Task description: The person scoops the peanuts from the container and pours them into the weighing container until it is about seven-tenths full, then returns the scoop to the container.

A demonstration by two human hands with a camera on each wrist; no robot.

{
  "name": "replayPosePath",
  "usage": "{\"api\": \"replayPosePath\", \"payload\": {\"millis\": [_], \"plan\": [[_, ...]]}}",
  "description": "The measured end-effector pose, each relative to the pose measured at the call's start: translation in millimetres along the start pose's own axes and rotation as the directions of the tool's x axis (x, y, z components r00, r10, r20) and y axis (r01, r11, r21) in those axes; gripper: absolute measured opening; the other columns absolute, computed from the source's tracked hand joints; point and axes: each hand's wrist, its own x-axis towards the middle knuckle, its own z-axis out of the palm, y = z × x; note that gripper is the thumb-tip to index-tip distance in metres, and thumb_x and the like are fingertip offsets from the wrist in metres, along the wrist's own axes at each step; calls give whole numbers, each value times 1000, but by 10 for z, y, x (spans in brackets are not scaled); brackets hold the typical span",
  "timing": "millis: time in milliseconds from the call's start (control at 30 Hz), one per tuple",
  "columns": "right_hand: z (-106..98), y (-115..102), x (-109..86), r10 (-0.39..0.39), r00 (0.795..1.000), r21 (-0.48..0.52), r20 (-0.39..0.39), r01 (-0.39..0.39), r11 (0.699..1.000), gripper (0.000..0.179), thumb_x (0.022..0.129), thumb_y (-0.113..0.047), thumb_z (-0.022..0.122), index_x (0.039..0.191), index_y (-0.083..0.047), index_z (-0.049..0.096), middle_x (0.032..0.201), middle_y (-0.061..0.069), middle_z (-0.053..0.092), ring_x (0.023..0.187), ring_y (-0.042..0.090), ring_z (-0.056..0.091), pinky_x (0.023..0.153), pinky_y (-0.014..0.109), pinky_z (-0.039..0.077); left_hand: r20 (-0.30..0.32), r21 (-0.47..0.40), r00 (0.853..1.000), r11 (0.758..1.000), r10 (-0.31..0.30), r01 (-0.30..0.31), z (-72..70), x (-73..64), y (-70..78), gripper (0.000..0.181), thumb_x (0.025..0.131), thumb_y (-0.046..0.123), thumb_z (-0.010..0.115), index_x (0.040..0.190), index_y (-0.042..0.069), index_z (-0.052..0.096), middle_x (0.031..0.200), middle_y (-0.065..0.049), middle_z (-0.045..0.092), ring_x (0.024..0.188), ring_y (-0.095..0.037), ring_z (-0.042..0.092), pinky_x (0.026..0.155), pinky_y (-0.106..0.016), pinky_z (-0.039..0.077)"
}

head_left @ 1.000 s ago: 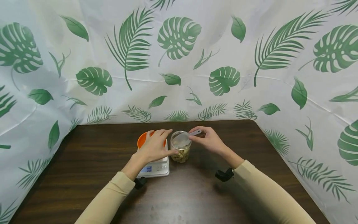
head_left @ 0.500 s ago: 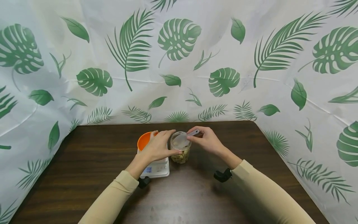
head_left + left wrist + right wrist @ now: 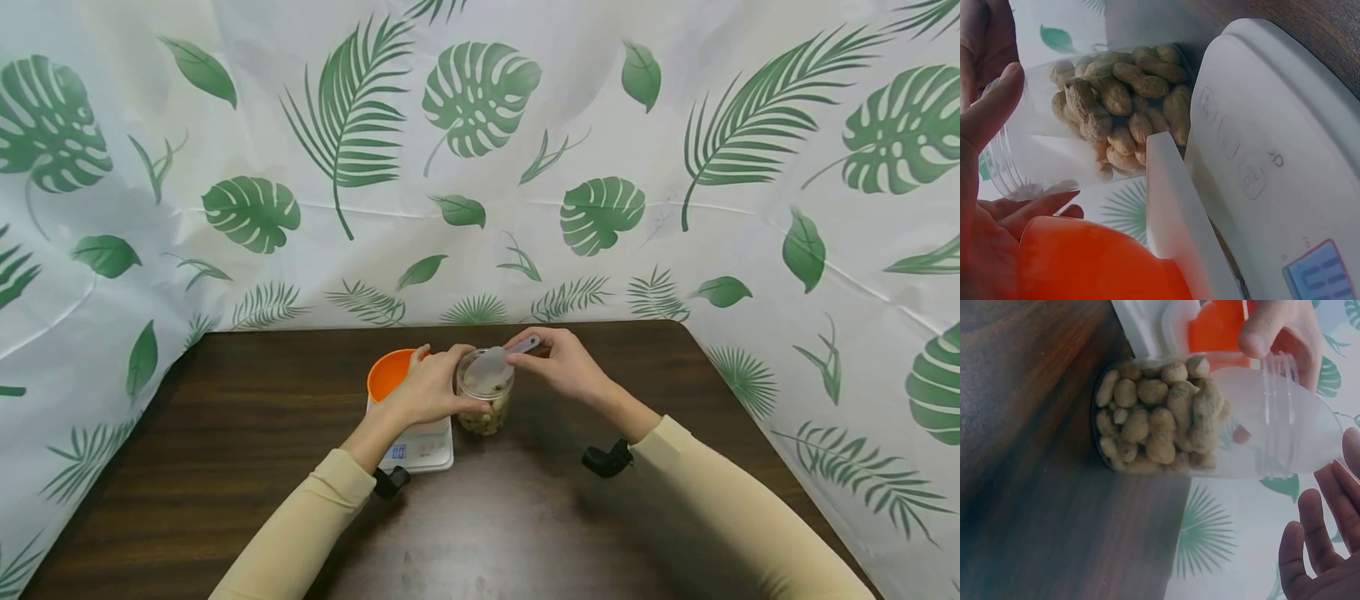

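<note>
A clear plastic jar [image 3: 483, 419] holds unshelled peanuts [image 3: 1160, 428] in its lower part. My left hand [image 3: 429, 393] grips the jar near its threaded neck, thumb on the near side and fingers behind. In my right hand [image 3: 564, 367] the handle of a translucent white plastic spoon [image 3: 489, 372] is pinched between thumb and fingers. The spoon's wide bowl dips into the jar mouth above the peanuts, tilted. Left of the jar, an orange bowl [image 3: 387, 377] sits on a white kitchen scale [image 3: 430, 454], partly hidden by my left hand.
The scale's display [image 3: 1322, 275] faces my side; in the head view it reads 0.0. All of this stands on a dark wooden table [image 3: 262, 417]. Behind the table's far edge hangs a white leaf-printed curtain [image 3: 510, 192].
My left hand has shifted right, from over the bowl and scale onto the jar's neck. The right hand and spoon dipped slightly, then rose a little; the spoon now stands a bit steeper.
</note>
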Motion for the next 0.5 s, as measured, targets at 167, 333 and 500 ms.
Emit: {"api": "replayPosePath", "payload": {"millis": [167,333,500], "plan": [[-84,-97,16,3,1000,-44,-9,-3,999,21,99,-25,73,113,-11,75,105,7,73,81,19,71,68,38,55,4,-3,1000,1000,0,0,-11,16,2,90,80,55,85,147,9,48,128,-5,68,119,-23,62,116,-61,17],[-165,-242,29,0,1000,-104,-5,-1,995,22,99,-23,71,115,-8,73,97,11,74,71,21,66,57,34,47,30,-24,999,1000,-14,15,-10,18,5,91,81,54,85,149,8,46,129,-5,67,121,-24,61,117,-61,16],[-228,-312,42,-4,1000,-160,13,6,987,21,99,-27,72,113,-11,74,93,4,73,63,21,60,54,35,46,43,-29,999,999,-12,14,3,26,2,93,81,54,84,151,7,43,132,-5,66,123,-21,60,117,-61,15]]}}
